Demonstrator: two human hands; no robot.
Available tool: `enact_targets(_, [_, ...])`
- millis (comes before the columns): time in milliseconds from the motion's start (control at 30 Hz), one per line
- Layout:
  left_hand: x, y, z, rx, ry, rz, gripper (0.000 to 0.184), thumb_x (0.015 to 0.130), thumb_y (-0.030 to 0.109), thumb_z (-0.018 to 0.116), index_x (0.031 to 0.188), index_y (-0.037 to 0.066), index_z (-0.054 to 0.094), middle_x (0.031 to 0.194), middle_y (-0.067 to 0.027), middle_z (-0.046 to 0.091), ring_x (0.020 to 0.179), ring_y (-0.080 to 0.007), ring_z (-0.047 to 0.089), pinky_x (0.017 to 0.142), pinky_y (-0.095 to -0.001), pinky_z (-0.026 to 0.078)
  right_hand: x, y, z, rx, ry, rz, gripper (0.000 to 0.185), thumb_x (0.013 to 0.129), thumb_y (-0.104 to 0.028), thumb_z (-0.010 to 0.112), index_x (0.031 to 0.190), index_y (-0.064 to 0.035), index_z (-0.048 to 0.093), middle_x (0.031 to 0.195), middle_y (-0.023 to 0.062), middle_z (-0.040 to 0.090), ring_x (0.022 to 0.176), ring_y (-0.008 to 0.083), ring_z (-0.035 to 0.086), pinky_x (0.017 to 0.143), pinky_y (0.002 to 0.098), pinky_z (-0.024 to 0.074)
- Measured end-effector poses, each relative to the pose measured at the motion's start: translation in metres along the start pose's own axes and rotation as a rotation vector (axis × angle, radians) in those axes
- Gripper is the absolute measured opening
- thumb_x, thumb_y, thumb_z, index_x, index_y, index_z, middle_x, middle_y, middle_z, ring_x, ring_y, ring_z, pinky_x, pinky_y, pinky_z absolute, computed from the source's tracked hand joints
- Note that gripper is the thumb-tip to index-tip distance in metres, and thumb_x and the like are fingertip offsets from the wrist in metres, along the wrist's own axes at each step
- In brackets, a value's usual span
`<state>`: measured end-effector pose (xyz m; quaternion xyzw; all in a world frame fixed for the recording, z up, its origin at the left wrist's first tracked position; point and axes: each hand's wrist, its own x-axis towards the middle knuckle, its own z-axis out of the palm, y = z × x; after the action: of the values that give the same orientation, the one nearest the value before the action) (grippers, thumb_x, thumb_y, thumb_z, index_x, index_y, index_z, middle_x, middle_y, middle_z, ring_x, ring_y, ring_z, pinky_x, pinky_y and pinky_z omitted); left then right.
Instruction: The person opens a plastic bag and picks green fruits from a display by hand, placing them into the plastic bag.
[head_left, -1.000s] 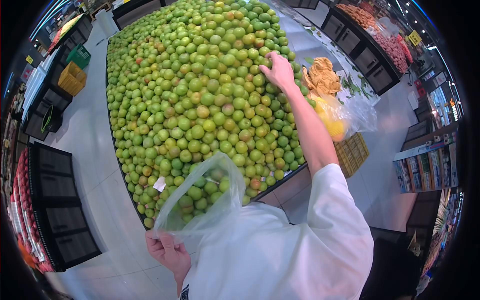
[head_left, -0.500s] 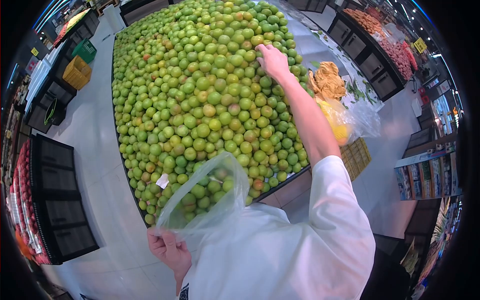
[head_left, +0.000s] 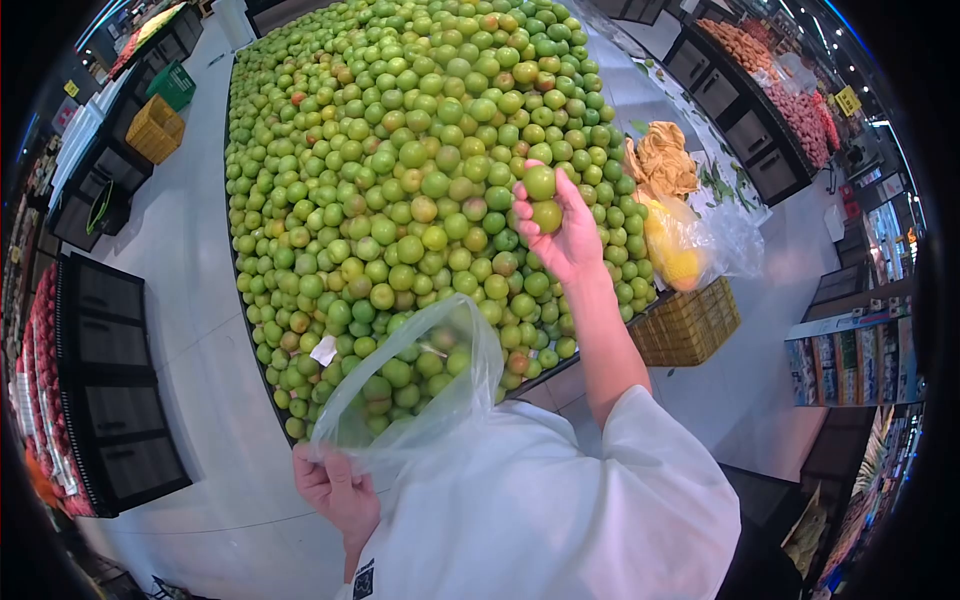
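A broad heap of round green plums [head_left: 380,190], some blushed yellow or red, fills the display stand before me. Over its right part, my right hand [head_left: 572,240] is turned palm up with its fingers curled around two green plums [head_left: 540,182]. At the near edge, my left hand [head_left: 340,497] pinches the rim of a clear plastic bag [head_left: 484,362]. The bag's mouth gapes toward the heap. Plums show through the film, and I cannot tell whether any lie inside it.
Right of the heap lie a crumpled brown cloth [head_left: 662,160] and a clear bag with something yellow [head_left: 676,262]. A yellow crate [head_left: 690,325] stands below them. A scrap of white paper [head_left: 323,350] rests on the plums. Dark cabinets [head_left: 120,390] stand at left.
My right hand has drawn back from the upper right of the heap toward me and turned palm up, now with two plums in it. The left hand and bag have barely moved.
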<state>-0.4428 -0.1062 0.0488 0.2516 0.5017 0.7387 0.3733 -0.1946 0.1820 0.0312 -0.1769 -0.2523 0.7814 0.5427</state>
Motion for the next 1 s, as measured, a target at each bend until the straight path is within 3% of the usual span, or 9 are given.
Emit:
enact_targets(133, [0.001, 0.000, -0.001, 0.005, -0.012, 0.009, 0.021, 0.095, 0.018, 0.064, 0.088, 0.007, 0.047, 0.073, 0.0026, 0.051, 0.052, -0.0005, 0.036, 0.041, -0.0156, 0.028, -0.052, 0.016, 0.050, -0.588, -0.354, 0.148, 0.029, 0.095, -0.021, 0.058, 0.121, -0.0082, 0.057, 0.092, 0.0031, 0.062, 0.074, 0.0105, 0.059, 0.061, 0.0224, 0.0480])
enact_targets(200, [0.002, 0.002, 0.002, -0.014, 0.003, -0.021, 0.019, 0.094, 0.014, 0.063, 0.087, 0.008, 0.046, 0.072, 0.0028, 0.053, 0.053, -0.0005, 0.037, 0.042, -0.0169, 0.030, -0.064, 0.039, 0.082, -1.088, -0.786, -0.133, 0.032, 0.087, -0.016, 0.066, 0.117, -0.0077, 0.060, 0.096, 0.0073, 0.063, 0.085, 0.0215, 0.063, 0.075, 0.0320, 0.0524])
enact_targets(333, [0.003, 0.000, 0.002, -0.020, 0.014, -0.023, 0.020, 0.094, 0.014, 0.063, 0.087, 0.008, 0.046, 0.072, 0.0027, 0.053, 0.053, -0.0005, 0.037, 0.042, -0.0169, 0.029, -0.086, 0.107, 0.104, -1.629, -0.991, 0.118, 0.039, 0.084, -0.017, 0.068, 0.121, -0.0100, 0.058, 0.113, 0.0136, 0.059, 0.104, 0.0304, 0.060, 0.086, 0.0422, 0.0511])
enact_targets(467, [0.002, 0.006, 0.002, -0.024, 0.010, -0.011, 0.022, 0.093, 0.016, 0.065, 0.086, 0.008, 0.045, 0.070, 0.0033, 0.050, 0.053, -0.0003, 0.035, 0.042, -0.0164, 0.027, -0.084, 0.138, 0.092, -1.687, -1.099, -0.093, 0.041, 0.083, -0.019, 0.069, 0.122, -0.0100, 0.058, 0.118, 0.0151, 0.058, 0.112, 0.0315, 0.056, 0.087, 0.0422, 0.0506])
enact_targets(667, [0.006, 0.007, -0.005, -0.027, 0.087, 0.023, 0.027, 0.093, 0.021, 0.067, 0.086, 0.008, 0.045, 0.068, 0.0039, 0.049, 0.051, 0.0005, 0.033, 0.041, -0.0158, 0.025, -0.084, 0.105, 0.085, -1.626, -0.977, -0.322, 0.041, 0.079, -0.014, 0.070, 0.119, -0.0090, 0.060, 0.118, 0.0132, 0.058, 0.112, 0.0297, 0.056, 0.086, 0.0422, 0.0511])
enact_targets(800, [0.008, 0.009, -0.007, -0.013, 0.071, 0.028, 0.028, 0.093, 0.023, 0.067, 0.086, 0.008, 0.045, 0.068, 0.0041, 0.049, 0.051, -0.0001, 0.033, 0.041, -0.0162, 0.026, -0.058, 0.011, 0.104, -1.240, -0.775, 0.058, 0.021, 0.085, -0.010, 0.068, 0.105, -0.0060, 0.068, 0.089, 0.0074, 0.069, 0.079, 0.0199, 0.067, 0.072, 0.0331, 0.0533])
enact_targets(867, [0.007, 0.005, -0.009, -0.016, 0.069, 0.031, 0.027, 0.093, 0.023, 0.067, 0.087, 0.007, 0.045, 0.068, 0.0040, 0.049, 0.051, -0.0003, 0.033, 0.042, -0.0164, 0.027, -0.019, -0.008, 0.078, -1.312, -0.629, -0.281, 0.014, 0.086, -0.009, 0.068, 0.100, -0.0059, 0.069, 0.088, 0.0063, 0.071, 0.077, 0.0147, 0.067, 0.068, 0.0269, 0.0515])
enact_targets(900, [0.007, 0.004, -0.010, -0.017, 0.074, 0.032, 0.027, 0.093, 0.022, 0.067, 0.087, 0.007, 0.046, 0.069, 0.0038, 0.049, 0.052, -0.0005, 0.034, 0.042, -0.0166, 0.028, 0.004, -0.016, 0.065, -1.312, -0.389, -0.245, 0.013, 0.087, -0.010, 0.067, 0.098, -0.0051, 0.069, 0.091, 0.0085, 0.071, 0.079, 0.0170, 0.068, 0.070, 0.0290, 0.0524])
enact_targets(1000, [0.003, 0.007, -0.006, -0.029, 0.073, -0.003, 0.024, 0.093, 0.019, 0.066, 0.088, 0.007, 0.046, 0.070, 0.0035, 0.050, 0.053, -0.0007, 0.035, 0.043, -0.0168, 0.029, 0.097, -0.035, 0.002, -1.731, -0.023, -0.677, 0.021, 0.084, -0.007, 0.066, 0.105, -0.0065, 0.068, 0.102, 0.0104, 0.067, 0.097, 0.0250, 0.063, 0.084, 0.0367, 0.0512])
